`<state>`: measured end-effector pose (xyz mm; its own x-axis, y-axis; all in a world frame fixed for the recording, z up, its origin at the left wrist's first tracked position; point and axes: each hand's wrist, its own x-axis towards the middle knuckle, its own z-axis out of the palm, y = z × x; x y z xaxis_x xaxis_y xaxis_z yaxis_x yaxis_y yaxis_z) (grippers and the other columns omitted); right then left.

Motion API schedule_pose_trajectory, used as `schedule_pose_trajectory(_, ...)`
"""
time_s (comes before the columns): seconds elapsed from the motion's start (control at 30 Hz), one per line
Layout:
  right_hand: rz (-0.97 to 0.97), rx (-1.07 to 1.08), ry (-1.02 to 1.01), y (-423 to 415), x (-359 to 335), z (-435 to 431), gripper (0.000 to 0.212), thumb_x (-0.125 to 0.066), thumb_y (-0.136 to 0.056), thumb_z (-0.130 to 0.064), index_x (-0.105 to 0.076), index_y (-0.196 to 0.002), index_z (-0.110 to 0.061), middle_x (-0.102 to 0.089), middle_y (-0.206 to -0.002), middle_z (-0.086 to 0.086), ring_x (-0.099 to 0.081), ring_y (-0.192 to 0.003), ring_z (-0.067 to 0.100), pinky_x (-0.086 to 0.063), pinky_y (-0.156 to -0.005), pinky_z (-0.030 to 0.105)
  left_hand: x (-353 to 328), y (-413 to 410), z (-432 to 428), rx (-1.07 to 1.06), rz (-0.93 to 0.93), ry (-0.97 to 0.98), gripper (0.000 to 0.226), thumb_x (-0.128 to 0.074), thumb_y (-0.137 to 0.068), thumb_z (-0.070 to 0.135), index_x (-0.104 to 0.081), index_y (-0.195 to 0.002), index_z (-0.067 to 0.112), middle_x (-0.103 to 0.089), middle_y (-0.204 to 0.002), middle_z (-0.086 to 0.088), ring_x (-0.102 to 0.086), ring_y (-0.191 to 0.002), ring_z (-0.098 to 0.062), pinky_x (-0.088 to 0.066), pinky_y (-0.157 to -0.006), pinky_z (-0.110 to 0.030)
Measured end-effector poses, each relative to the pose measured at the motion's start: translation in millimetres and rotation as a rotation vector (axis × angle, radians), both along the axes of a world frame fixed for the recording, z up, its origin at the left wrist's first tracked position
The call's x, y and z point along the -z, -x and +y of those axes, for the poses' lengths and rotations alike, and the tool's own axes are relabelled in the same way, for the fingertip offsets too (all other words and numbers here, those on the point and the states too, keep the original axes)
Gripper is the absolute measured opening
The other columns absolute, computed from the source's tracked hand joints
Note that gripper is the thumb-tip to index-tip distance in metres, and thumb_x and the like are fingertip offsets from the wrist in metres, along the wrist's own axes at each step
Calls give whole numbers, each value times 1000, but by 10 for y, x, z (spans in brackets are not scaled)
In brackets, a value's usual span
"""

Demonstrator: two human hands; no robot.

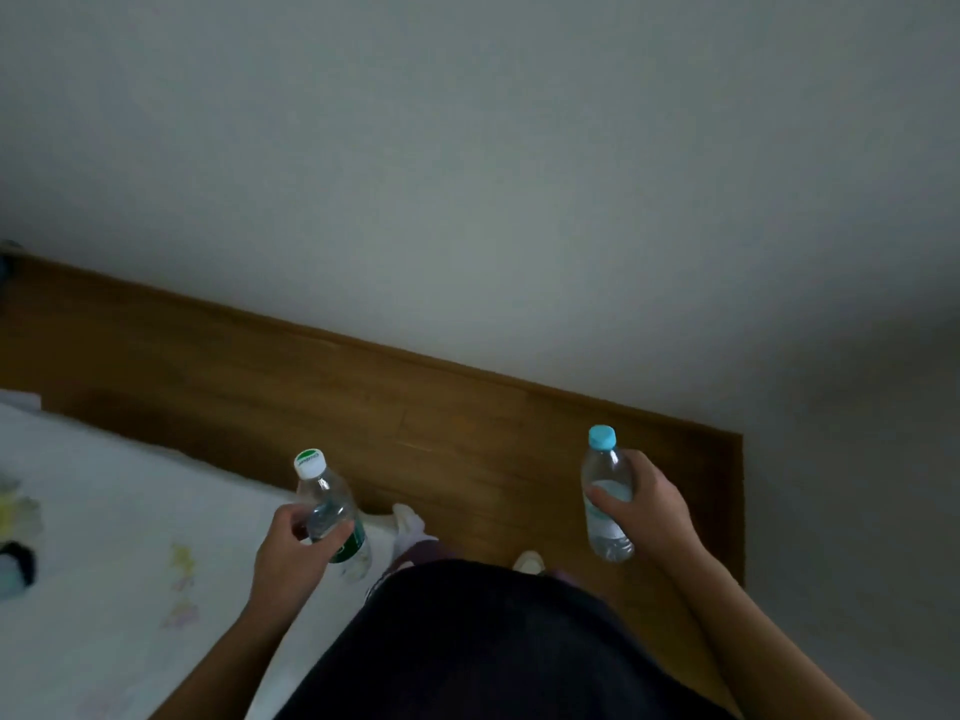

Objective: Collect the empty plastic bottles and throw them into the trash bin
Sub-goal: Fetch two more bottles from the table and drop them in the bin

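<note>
Both hands are occupied, each wrapped around one clear plastic bottle held upright in front of the body. Left hand point(298, 548) grips the white-capped bottle point(332, 517) around its middle, fingers curled over the front and thumb across the side, just above a green label band. Its cap is white with a green ring printed on top. Right hand point(652, 504) grips the blue-capped bottle point(605, 496) at mid-body, thumb laid across the pale label, fingers wrapped behind. Its cap is light blue and points up and away from the person. Neither bottle shows any visible liquid; both walls look transparent throughout.

The two bottles are well apart, one on either side of the person's dark top point(483, 646), which fills the lower centre of the view. The white-capped bottle sits over the edge of a white bed sheet point(130, 537) with faint pastel prints, which covers the lower left. A small dark and pale object point(15, 566) lies on the sheet at the far left edge; it is too blurred to identify. The blue-capped bottle is held over a brown wooden floor point(415, 407), which runs diagonally below a plain grey-white wall point(467, 174). Two feet in pale socks point(410, 524) show on the floor between the hands.

No trash bin appears in the view.
</note>
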<state>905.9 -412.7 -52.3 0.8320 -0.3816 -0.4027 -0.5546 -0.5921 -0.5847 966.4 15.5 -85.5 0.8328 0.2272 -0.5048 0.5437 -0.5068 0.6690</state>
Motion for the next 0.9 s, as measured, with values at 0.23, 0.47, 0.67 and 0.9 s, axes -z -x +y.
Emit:
schedule_pose_trajectory(0.23, -48, -274, -88, -1853, -127, 354, 65, -75, -79, -49, -49, -135, -26, -62, -118, -9, -63, -103, 15, -59, -87, 40, 132, -349, 316, -250, 37, -98, 49, -79, -75, 58, -57, -103, 24, -66, -98, 4, -63, -87, -17, -47, -69, -36)
schedule_pose_trajectory(0.47, -24, -328, -62, -3159, -12, 670, 59, -79, -79, -40, -55, -130, -22, -65, -115, -6, -64, -104, 16, -52, -84, 29, 254, -1497, 576, -281, 9, -51, 56, -80, -76, 53, -57, -114, 19, -67, -107, -3, -66, -93, -21, -51, -68, -32)
schedule_pose_trajectory(0.67, 20, -397, -11, -4043, 65, 948, 60, -82, -78, -39, -57, -129, -20, -65, -112, -4, -63, -99, 15, -47, -83, 30, 18, -2570, 945, -360, -97, 60, 67, -83, -75, 46, -52, -128, 18, -62, -112, 4, -61, -90, -7, -47, -64, -18)
schedule_pose_trajectory(0.9, 101, -597, -45, -5468, 273, 1922, 64, -86, -73, -34, -58, -127, -19, -66, -113, -2, -64, -104, 21, -50, -91, 37, -184, -3146, 1592, -577, -155, -39, 54, -83, -73, 51, -54, -114, 29, -64, -103, 12, -63, -88, -4, -48, -65, -19)
